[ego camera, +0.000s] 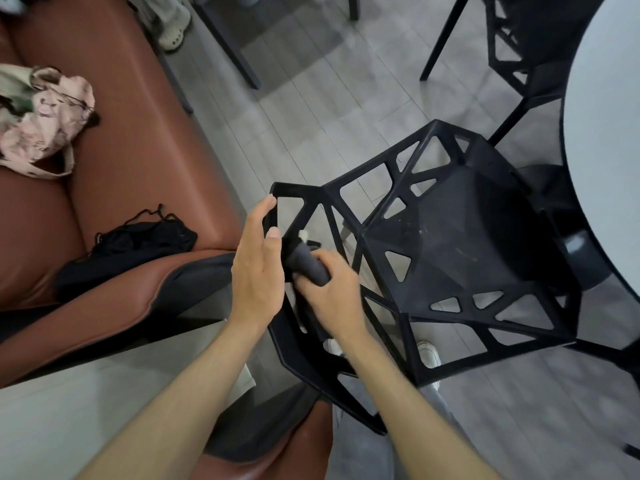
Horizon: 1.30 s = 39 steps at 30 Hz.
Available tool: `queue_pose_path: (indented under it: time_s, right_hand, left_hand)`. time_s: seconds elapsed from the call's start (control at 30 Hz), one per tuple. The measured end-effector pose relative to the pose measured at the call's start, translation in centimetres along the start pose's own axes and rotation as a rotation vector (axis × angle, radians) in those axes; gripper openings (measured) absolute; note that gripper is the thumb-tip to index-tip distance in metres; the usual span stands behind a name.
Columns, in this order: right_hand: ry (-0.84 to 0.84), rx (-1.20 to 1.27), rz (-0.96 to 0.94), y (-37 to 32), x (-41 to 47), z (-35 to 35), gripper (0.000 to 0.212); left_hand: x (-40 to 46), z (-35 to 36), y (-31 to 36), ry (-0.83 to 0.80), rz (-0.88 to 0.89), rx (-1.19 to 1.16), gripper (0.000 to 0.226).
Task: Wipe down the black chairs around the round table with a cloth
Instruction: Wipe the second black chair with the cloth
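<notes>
Left hand [258,268]: fingers straight, flat against backrest edge of black chair [460,244], probably as brace. Right hand [330,289]: curled round dark cloth [306,263], pressed on lattice strut just beside left hand. Round counter [609,140] well beyond right hand, second chair [526,46] farther still. Brown sofa [138,161] close outside left hand, crowding backrest access.
</notes>
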State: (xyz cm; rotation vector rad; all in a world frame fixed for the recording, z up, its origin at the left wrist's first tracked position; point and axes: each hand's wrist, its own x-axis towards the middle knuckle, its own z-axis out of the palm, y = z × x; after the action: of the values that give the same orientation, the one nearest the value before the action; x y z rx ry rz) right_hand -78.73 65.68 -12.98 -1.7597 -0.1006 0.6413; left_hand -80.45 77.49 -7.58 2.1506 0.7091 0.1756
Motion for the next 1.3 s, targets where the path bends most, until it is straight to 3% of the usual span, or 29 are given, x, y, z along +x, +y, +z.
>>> queue_pose_path:
  time_s: [0.17, 0.33, 0.43, 0.73, 0.9, 1.0, 1.3]
  right_hand:
    - [0.034, 0.111, -0.127, -2.1, -1.4, 1.4, 0.016]
    - [0.208, -0.019, -0.033, -1.1, 5.8, 1.9, 0.016]
    - [0.277, -0.02, 0.065, -0.2, 10.4, 1.7, 0.004]
    - [0.126, 0.01, -0.09, -1.4, 4.3, 1.4, 0.013]
    - [0.23, 0.004, 0.088, 0.3, 12.3, 1.2, 0.005]
    - [0.257, -0.011, 0.167, 0.9, 15.5, 0.9, 0.012]
    - [0.145, 0.024, -0.254, -3.9, 8.8, 2.5, 0.012]
  left_hand:
    - [-0.1, -0.1, -0.2, -0.001, 0.002, 0.003, 0.054]
    - [-0.1, 0.0, -0.3, -0.009, 0.016, 0.014, 0.053]
    - [-0.2, 0.1, -0.1, -0.012, 0.004, 0.022, 0.052]
    - [-0.1, -0.2, 0.0, -0.011, -0.03, 0.03, 0.055]
    - [-0.2, -0.1, 0.2, -0.019, -0.031, 0.041, 0.055]
    - [-0.3, -0.1, 0.2, -0.013, 0.004, 0.022, 0.056]
    - [-0.1, -0.1, -0.1, -0.011, 0.048, 0.066, 0.058]
